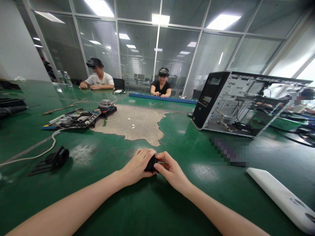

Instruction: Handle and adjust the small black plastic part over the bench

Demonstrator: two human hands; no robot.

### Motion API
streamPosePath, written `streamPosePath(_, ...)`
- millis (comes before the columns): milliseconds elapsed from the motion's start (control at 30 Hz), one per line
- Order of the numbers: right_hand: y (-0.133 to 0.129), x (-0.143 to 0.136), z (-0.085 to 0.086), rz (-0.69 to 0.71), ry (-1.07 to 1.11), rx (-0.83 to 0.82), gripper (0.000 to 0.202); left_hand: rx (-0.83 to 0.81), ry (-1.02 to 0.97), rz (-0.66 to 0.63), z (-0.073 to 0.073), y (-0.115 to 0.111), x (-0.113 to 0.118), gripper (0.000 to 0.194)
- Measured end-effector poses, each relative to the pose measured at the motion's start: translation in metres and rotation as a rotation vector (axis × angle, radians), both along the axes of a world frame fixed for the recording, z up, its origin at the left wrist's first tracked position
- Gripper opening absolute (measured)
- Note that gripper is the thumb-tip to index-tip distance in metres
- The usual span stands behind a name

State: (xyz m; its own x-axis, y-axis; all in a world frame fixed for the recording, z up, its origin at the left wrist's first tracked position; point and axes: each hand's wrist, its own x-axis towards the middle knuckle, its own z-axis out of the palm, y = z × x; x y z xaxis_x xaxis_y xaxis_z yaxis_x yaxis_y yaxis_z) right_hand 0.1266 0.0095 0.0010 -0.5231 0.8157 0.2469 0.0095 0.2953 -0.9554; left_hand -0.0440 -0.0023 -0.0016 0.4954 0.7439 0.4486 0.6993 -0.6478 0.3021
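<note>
Forearms (pixel 78 203) end in hands (pixel 136 166) (pixel 173 172), a black part (pixel 150 164) (partly covered) gripped between.

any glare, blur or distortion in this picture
Head view: light panels glare white near the top, and the green table shows pale sheen; head view: the computer case looks stretched toward the right edge; head view: pixelation masks a dark object before it, while the left hand and right hand look fairly sharp.
</note>
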Motion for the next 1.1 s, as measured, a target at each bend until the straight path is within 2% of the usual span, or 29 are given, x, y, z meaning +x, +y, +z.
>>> streamPosePath(133,0.008,-0.002,-0.001,-0.025,0.002,-0.077,0.019,-0.006,-0.011,0.003,0.001,0.000,0.000,0.058)
streamPosePath(267,0.009,-0.001,-0.002,0.016,-0.055,-0.099,0.021,0.001,-0.005,0.008,0.001,0.001,0.000,0.058)
streamPosePath(367,0.004,0.002,-0.001,0.046,-0.062,-0.035,0.022,-0.006,0.005,0.012,0.000,0.001,0.000,0.058)
streamPosePath(500,0.000,0.002,-0.001,0.004,-0.026,0.062,0.017,-0.013,0.003,0.016,0.000,0.001,0.000,0.057)
streamPosePath(567,0.003,0.000,-0.001,-0.014,-0.005,0.020,0.014,-0.013,-0.003,0.019,0.000,0.001,0.000,0.056)
streamPosePath(667,0.009,-0.001,-0.004,-0.026,-0.010,-0.056,0.019,-0.025,-0.020,0.023,0.001,0.001,0.001,0.055)
streamPosePath(867,0.007,0.002,-0.004,0.067,-0.050,-0.064,0.025,-0.034,-0.035,0.026,0.001,0.000,0.001,0.055)
streamPosePath(1000,0.001,0.001,0.000,0.019,-0.035,-0.027,0.021,-0.014,-0.021,0.026,0.000,0.000,0.000,0.055)
streamPosePath(1100,0.003,-0.001,0.000,-0.015,-0.008,-0.063,0.018,-0.008,-0.020,0.022,0.001,0.000,0.001,0.055)
